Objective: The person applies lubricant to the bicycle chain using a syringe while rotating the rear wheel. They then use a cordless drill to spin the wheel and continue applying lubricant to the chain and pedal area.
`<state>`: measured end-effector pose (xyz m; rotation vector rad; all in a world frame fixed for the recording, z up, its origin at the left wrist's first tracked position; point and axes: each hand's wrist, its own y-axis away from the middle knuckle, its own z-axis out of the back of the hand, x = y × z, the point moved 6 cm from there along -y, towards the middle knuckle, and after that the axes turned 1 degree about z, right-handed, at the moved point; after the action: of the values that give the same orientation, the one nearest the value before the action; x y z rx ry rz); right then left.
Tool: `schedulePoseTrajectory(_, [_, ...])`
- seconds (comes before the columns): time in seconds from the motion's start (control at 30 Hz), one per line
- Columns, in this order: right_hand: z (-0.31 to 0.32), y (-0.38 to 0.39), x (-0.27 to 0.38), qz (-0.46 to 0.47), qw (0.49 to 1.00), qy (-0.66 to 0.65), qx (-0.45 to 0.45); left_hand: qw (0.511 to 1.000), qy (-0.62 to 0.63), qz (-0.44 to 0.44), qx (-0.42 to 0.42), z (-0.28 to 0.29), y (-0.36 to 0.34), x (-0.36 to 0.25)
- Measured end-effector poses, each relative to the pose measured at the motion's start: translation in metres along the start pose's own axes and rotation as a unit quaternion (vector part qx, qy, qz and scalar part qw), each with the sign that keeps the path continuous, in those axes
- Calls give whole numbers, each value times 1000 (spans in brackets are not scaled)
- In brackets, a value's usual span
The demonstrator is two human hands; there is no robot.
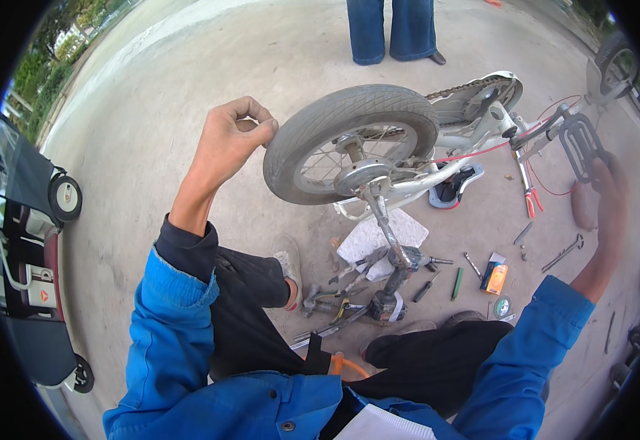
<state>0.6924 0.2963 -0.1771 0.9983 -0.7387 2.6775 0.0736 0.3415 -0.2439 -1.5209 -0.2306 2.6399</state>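
A small white bicycle frame (474, 139) lies upside down before me, its grey-tyred wheel (349, 110) on the near left. My left hand (235, 132) is curled at the tyre's left edge. Its thumb and forefinger come together against the rubber there; anything between them is too small to make out. On the far right, my right hand (607, 183), somewhat blurred, holds the grey pedal (579, 143), fingers partly hidden behind it. The chain and chainguard (481, 95) sit beyond the wheel. Below the wheel, the handlebar stem (400, 264) reaches toward my feet.
Red-handled pliers (531, 203), a spanner (563, 253), an orange-and-blue box (494, 275), a green stick (457, 284) and a white cloth (397, 229) lie on the concrete. A person in jeans (392, 29) stands beyond. A wheeled vehicle (34, 271) is at left.
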Motion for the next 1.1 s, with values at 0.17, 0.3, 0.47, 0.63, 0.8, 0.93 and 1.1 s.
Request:
schedulePoseTrajectory(0.17, [3, -6, -8, 46, 997, 40, -47, 1000, 9, -4, -5, 0, -4, 5])
schedulePoseTrajectory(0.3, [2, -8, -11, 53, 996, 57, -50, 1000, 5, -9, -15, 1, -4, 5])
schedulePoseTrajectory(0.47, [3, -14, -20, 49, 996, 51, -61, 1000, -2, -11, -28, -1, -3, -1])
schedulePoseTrajectory(0.63, [2, -23, -36, 64, 992, 64, -86, 999, -15, -17, -31, -2, -5, -5])
schedulePoseTrajectory(0.8, [-4, -25, -49, 68, 978, 128, -148, 999, -11, -23, -33, -1, -5, -4])
schedulePoseTrajectory(0.93, [-8, -25, -61, 96, 941, 251, -208, 999, -16, -26, -33, -1, -5, -4])
schedulePoseTrajectory(1.1, [-21, -32, -93, 150, 878, 388, -238, 999, -19, -23, -31, -2, -5, -6])
